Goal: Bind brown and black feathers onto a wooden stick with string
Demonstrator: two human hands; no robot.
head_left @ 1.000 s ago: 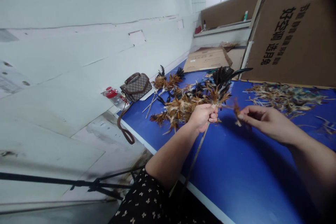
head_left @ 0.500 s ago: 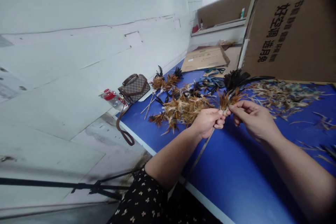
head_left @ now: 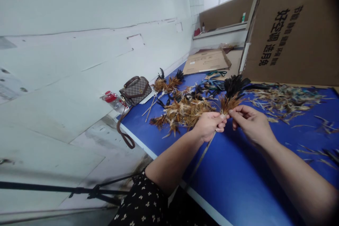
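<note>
1. Head view: left hand grasps stick high up, just under feather bunch; fingers curled round it.
2. Bunch, black over brown, sits at stick's top, above bench, between brown pile and mixed pile. Stick's lower part slants down past bench's front edge.
3. Right hand: thumb and finger together at base of bunch, just beside left fingers; can't tell what's pinched.
4. Brown pile left of hands, toward bench's left edge.
5. Bundles on sticks, by left edge, near wall.
6. Bag and bottle, red lid, at front-left corner; bag strap hangs past front edge.
7. Mixed pile near back edge, before upright carton.
8. Flat cardboard at back-left corner.
</note>
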